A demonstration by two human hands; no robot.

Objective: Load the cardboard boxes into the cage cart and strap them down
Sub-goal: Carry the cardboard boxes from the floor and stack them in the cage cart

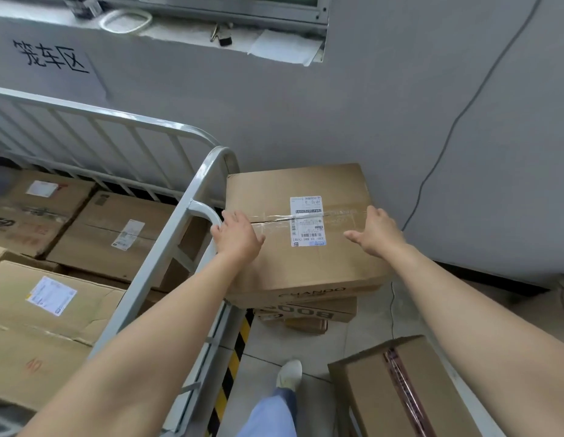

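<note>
A large taped cardboard box (305, 263) with a white shipping label sits on top of a stack of smaller boxes (309, 312) beside the cage cart (192, 197). My left hand (238, 236) lies at the box's left top edge, fingers over the side next to the cart rail. My right hand (376, 233) reaches over the box's right top edge with fingers spread. Inside the cart lie several cardboard boxes (53, 298). No strap is in view.
The grey wall (337, 115) stands right behind the stack, with a cable (457, 121) running down it. Another box (410, 389) sits on the floor at lower right. Yellow-black floor tape (233, 361) runs along the cart. My shoe (288, 373) is on the tiles.
</note>
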